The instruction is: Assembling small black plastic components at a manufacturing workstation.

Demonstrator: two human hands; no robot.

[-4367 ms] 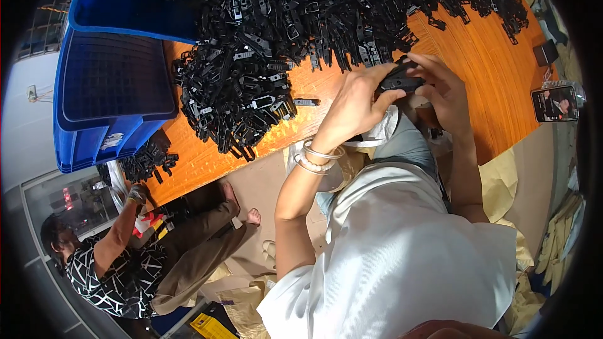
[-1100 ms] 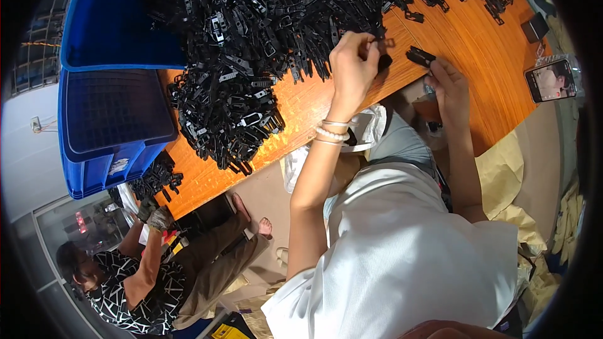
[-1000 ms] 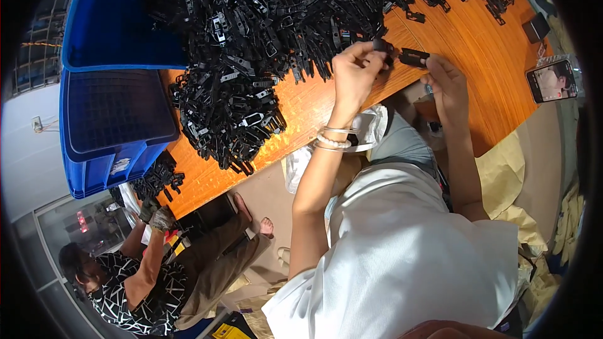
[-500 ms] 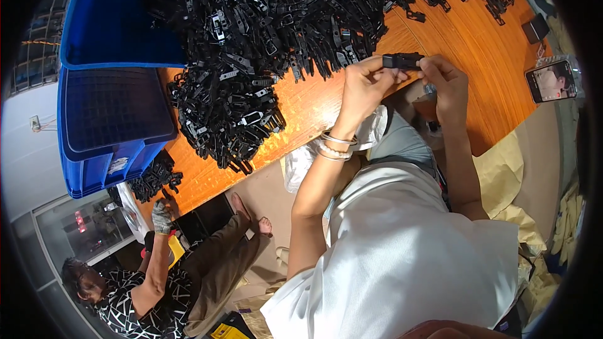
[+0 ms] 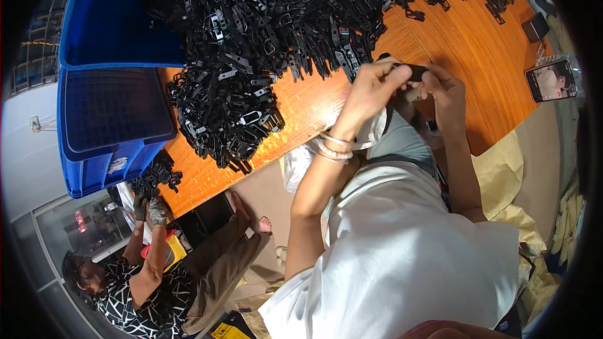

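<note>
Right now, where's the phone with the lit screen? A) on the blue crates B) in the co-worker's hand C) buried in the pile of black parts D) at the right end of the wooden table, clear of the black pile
D: the phone lies flat on the wooden table near its right end, apart from the pile of black parts and to the right of both hands, which hold a black part between them.
</note>
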